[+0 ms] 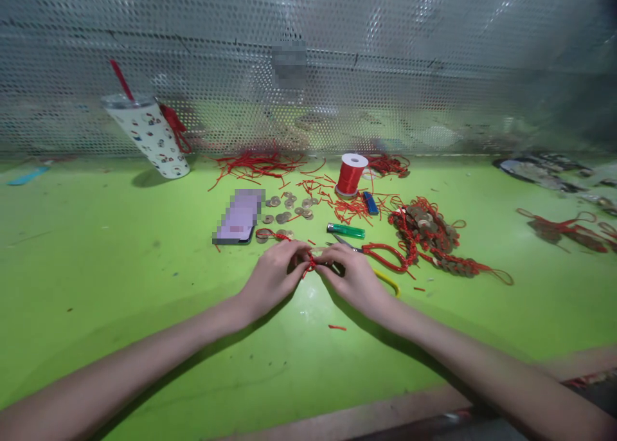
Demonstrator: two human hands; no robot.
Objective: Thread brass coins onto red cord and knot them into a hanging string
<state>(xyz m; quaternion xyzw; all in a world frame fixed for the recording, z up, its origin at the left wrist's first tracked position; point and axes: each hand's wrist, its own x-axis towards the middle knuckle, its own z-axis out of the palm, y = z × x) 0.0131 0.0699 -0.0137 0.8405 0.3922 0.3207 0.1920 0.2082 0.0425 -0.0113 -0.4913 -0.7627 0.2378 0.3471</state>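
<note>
Both hands meet over the green tabletop, pinching a knotted red cord (pixel 312 261) between their fingertips. My left hand (pixel 281 270) is closed on its left side, and a red loop (pixel 265 233) with coins stretches out beyond those fingers. My right hand (pixel 354 279) grips the cord from the right; its fingers partly hide the knot. Just beyond the right hand lie red-handled scissors (pixel 385 256), and a yellow handle (pixel 388 282) shows beside the wrist. A green lighter (pixel 346 230) rests above the scissors. Loose brass-coloured coins (pixel 289 201) are scattered beyond my left hand.
A phone (pixel 238 217) lies left of the coins. Behind stand a red cord spool (pixel 351 176) and a white tumbler (pixel 149 132) with a straw. Cut cord pieces surround a blue lighter (pixel 370 203). At right is a pile of corded coins (pixel 424 229). A perforated metal panel (pixel 231 94) closes the back.
</note>
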